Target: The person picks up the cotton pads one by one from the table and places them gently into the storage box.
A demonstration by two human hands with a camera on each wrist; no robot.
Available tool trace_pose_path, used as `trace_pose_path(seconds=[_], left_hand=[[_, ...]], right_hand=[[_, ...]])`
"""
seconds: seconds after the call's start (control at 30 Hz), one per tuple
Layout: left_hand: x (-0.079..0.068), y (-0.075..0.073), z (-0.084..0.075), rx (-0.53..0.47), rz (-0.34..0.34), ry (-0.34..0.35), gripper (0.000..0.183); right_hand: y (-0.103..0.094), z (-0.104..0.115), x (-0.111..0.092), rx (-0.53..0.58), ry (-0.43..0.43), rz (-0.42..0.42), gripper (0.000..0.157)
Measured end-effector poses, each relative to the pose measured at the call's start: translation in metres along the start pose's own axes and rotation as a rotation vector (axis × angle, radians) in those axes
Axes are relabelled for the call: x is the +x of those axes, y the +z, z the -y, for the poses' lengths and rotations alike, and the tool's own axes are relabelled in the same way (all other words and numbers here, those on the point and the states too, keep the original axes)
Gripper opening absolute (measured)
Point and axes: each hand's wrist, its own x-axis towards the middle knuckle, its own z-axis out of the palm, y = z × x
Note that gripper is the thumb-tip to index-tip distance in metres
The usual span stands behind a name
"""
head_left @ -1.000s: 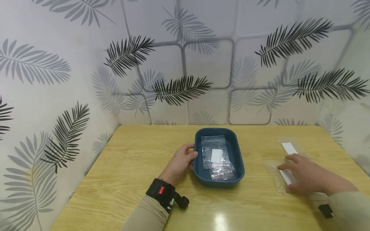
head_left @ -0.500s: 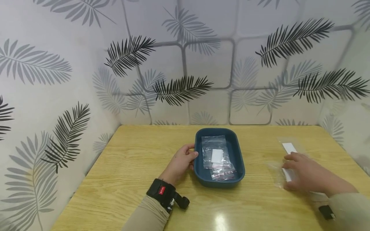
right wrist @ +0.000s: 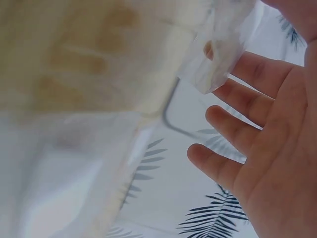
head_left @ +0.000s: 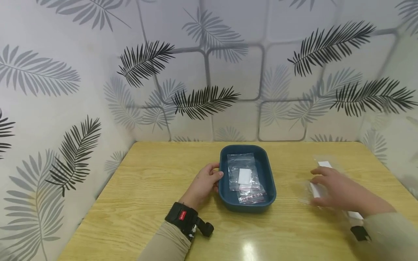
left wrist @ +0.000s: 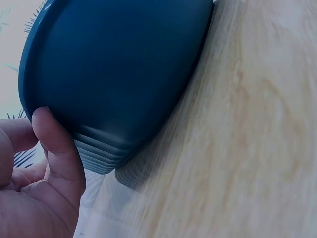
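Note:
In the head view a dark blue plastic tray sits mid-table. Clear zip bags lie inside it, one with a white card. My left hand holds the tray's left side, thumb at the rim. To the right, my right hand pinches a clear plastic bag with a white card in it. Its thumb and index finger are on the bag, while the other fingers are spread loosely.
Another bagged white card lies behind my right hand, and a further white piece shows beneath that wrist. The wooden table meets a leaf-patterned wall at the back.
My right hand has closed on the bag and moved left with it, uncovering a white piece under the wrist. The left hand and the tray have stayed in place.

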Motion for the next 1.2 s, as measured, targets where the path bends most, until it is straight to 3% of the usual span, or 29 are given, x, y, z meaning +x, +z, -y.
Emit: trace_pose_path(seconds=[0.4, 0.87, 1.2], left_hand=[[0.0, -0.001, 0.0, 0.001, 0.002, 0.002, 0.042], [0.0, -0.002, 0.0, 0.004, 0.01, 0.007, 0.042], [0.0, -0.001, 0.0, 0.003, 0.009, 0.0, 0.042]], right_hand=[[-0.025, 0.027, 0.034, 0.017, 0.008, -0.027, 0.063], [-0.036, 0.063, 0.067, 0.057, -0.014, -0.041, 0.068], [-0.033, 0.09, 0.094, 0.061, -0.049, -0.055, 0.07]])
